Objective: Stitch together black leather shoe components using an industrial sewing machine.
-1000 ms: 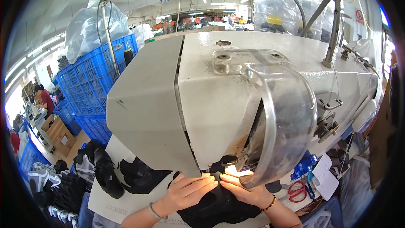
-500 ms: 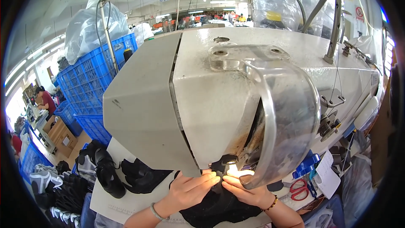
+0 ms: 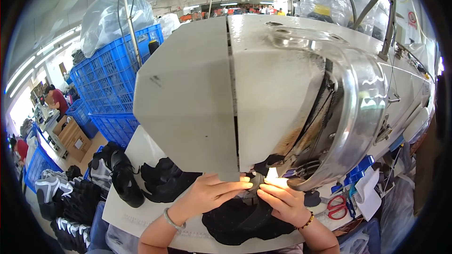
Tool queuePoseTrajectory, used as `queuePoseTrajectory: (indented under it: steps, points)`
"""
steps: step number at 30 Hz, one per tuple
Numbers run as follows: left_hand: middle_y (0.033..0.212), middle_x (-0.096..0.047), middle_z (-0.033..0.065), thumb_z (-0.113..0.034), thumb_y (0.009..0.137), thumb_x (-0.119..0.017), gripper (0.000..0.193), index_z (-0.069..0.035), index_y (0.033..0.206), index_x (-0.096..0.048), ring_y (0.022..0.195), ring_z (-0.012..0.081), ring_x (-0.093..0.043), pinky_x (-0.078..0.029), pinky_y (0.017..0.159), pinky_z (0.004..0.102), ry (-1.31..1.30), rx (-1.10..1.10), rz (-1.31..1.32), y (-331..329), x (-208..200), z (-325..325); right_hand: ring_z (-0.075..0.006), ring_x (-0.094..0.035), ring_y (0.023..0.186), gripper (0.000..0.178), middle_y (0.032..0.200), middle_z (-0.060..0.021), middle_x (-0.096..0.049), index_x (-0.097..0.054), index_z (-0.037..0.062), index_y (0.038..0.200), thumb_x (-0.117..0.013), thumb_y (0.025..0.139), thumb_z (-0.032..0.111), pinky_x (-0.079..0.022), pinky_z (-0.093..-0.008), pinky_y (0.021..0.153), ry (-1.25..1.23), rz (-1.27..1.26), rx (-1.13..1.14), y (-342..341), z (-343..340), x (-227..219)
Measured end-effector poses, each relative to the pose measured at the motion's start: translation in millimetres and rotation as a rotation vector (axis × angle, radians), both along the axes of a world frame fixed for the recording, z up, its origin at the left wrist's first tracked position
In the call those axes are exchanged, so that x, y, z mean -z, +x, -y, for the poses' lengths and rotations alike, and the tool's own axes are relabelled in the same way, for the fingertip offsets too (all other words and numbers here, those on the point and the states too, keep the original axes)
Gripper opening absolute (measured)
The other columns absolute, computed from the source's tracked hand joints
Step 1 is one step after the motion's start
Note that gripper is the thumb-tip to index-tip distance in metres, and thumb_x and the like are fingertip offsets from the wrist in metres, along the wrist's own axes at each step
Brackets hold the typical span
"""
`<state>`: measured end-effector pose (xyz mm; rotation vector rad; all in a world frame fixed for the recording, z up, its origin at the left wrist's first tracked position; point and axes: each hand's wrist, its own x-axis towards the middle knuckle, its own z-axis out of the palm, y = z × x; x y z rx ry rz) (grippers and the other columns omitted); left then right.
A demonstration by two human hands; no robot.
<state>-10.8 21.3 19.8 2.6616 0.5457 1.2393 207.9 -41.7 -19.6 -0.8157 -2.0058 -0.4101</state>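
A large off-white sewing machine (image 3: 188, 99) fills the middle, with a clear curved guard (image 3: 355, 108) at its front. Under its lit needle area lies a black fabric piece (image 3: 242, 226), its loose part spread towards me on the white table. My left hand (image 3: 203, 196) grips the piece from the left, fingers together and tips beside the lit spot. From the right, my right hand (image 3: 286, 201) holds it too, fingertips close to the left ones. The needle itself is hidden. More black fabric pieces (image 3: 165, 178) lie left of my left hand, beside a black shoe (image 3: 126, 181).
Red-handled scissors (image 3: 336, 207), a paper sheet (image 3: 368, 194) and a blue holder (image 3: 360, 169) lie at the right. Stacked blue crates (image 3: 104, 80) stand at the left, above grey and black shoe parts (image 3: 70, 202). Two people work at the far left.
The view has tilted and shifted, so the machine appears farther right and more from above. Both hands stay on the black fabric piece near the needle area.
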Motion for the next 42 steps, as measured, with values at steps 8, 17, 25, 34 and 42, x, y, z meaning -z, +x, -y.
queuePoseTrajectory:
  steps: [8,17,25,34,42]
  points:
    - [0.1,-0.065,-0.0013,-0.011,0.075,-0.07,0.029,-0.015,0.104,-0.068,0.085,0.0174,-0.062,-0.05,0.072,0.0291,-0.034,0.026,0.05,1.8,4.9,-3.8,-0.0227,-0.064,0.094,0.039,0.102,-0.0051,-0.065,-0.067,0.0081,0.1,-0.064,0.062,0.001,-0.053,-0.0306,0.072,-0.031,-0.006,0.028,-0.6,1.7,-6.1]
    - [0.094,-0.063,0.0043,0.0,0.07,-0.067,0.023,-0.001,0.093,-0.067,0.092,0.0199,-0.061,-0.05,0.077,0.033,0.275,-0.058,0.039,11.1,1.0,19.0,-0.0118,-0.06,0.087,0.053,0.111,0.0014,-0.062,-0.064,0.0136,0.112,-0.068,0.059,0.01,-0.045,-0.0282,0.071,-0.055,0.112,0.096,1.8,8.1,2.0]
    - [0.098,-0.064,0.0015,0.0,0.071,-0.067,0.027,-0.006,0.097,-0.069,0.093,0.0171,-0.062,-0.05,0.076,0.0301,0.252,-0.089,-0.071,2.5,4.3,14.3,-0.0154,-0.06,0.095,0.041,0.114,0.0001,-0.061,-0.065,0.0118,0.109,-0.068,0.068,0.009,-0.045,-0.0291,0.077,-0.104,0.1,0.073,-0.9,13.1,-8.7]
    - [0.099,-0.064,-0.0023,-0.004,0.072,-0.068,0.029,-0.01,0.101,-0.069,0.088,0.0135,-0.062,-0.049,0.072,0.0263,0.114,-0.005,0.0,5.8,0.3,8.7,-0.0234,-0.061,0.1,0.052,0.112,-0.0084,-0.061,-0.066,0.0054,0.105,-0.064,0.054,0.007,-0.05,-0.037,0.083,-0.072,0.062,0.013,1.5,8.9,-4.7]
    - [0.099,-0.064,-0.0062,-0.01,0.073,-0.07,0.033,-0.014,0.105,-0.067,0.079,0.0093,-0.058,-0.045,0.064,0.0226,0.133,-0.083,-0.046,3.5,1.0,10.0,-0.0163,-0.059,0.097,0.048,0.119,-0.0019,-0.059,-0.062,0.0108,0.114,-0.066,0.066,0.004,-0.046,-0.0315,0.08,-0.167,0.065,0.049,4.4,7.8,0.3]
